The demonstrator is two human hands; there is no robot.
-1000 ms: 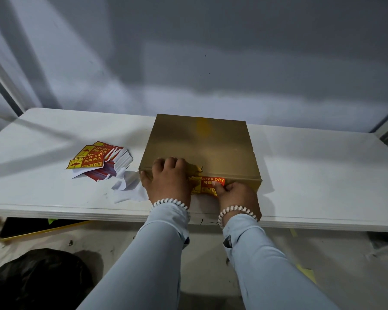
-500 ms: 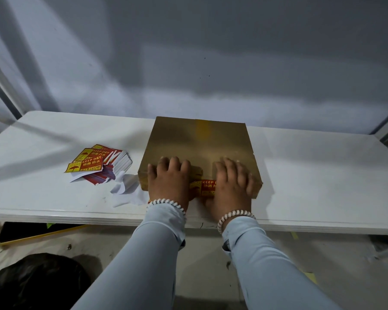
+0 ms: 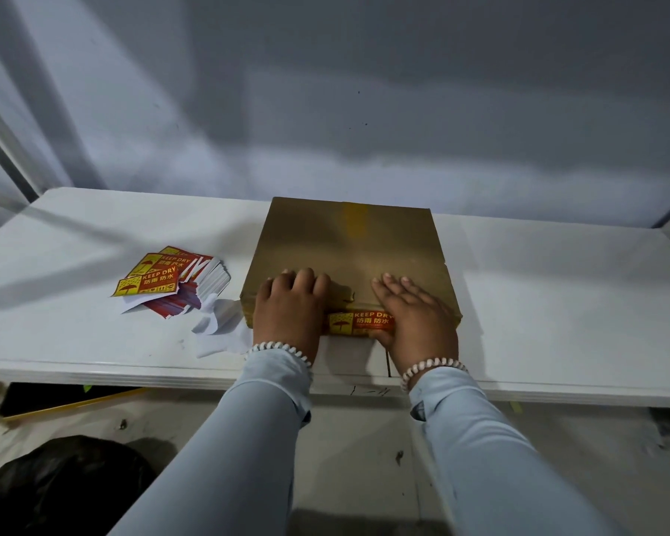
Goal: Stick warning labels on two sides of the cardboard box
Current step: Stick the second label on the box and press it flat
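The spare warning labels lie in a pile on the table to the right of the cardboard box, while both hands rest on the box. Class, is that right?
Not quite. In the head view, the spare warning labels lie left of the cardboard box, not right. The rest stands: they are piled on the table, and the left hand and right hand rest on the box.

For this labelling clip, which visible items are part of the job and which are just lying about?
Part of the job: cardboard box; KEEP DRY label on its near side; left hand; right hand; stack of spare labels.

Lying about: torn white backing paper; black bag on the floor.
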